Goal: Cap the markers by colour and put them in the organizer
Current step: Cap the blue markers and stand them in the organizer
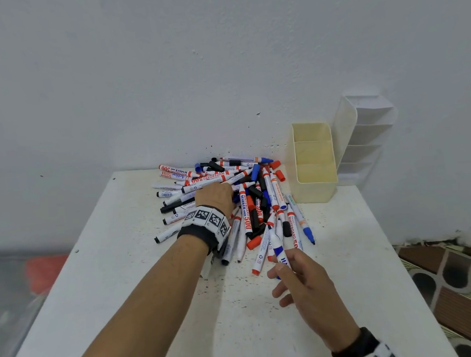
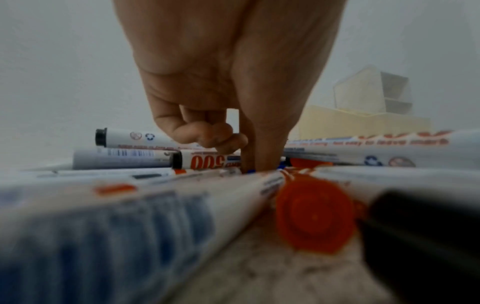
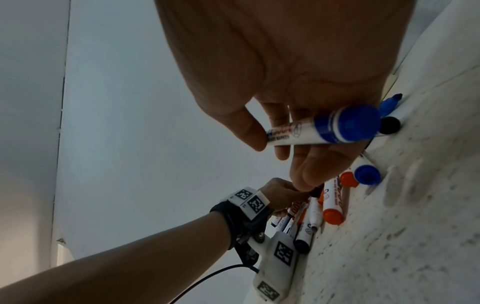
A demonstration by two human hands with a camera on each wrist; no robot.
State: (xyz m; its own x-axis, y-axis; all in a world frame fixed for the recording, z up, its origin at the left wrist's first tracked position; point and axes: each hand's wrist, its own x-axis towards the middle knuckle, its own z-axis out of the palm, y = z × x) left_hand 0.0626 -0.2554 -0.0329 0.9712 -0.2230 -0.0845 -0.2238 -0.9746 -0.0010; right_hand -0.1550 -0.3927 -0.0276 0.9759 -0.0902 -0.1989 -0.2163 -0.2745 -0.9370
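A heap of whiteboard markers and loose caps in red, blue and black lies at the back of the white table. My left hand is down in the heap. Its thumb and forefinger pinch a small blue cap, mostly hidden, while the other fingers are curled. My right hand hovers at the heap's near edge and grips a white marker with a blue end; its tip is hidden. The cream organizer stands right of the heap, with nothing visible inside.
A white tiered organizer leans against the wall behind the cream one. The table's right edge drops to a patterned mat. A red object lies on the floor to the left. The wall runs directly behind the heap.
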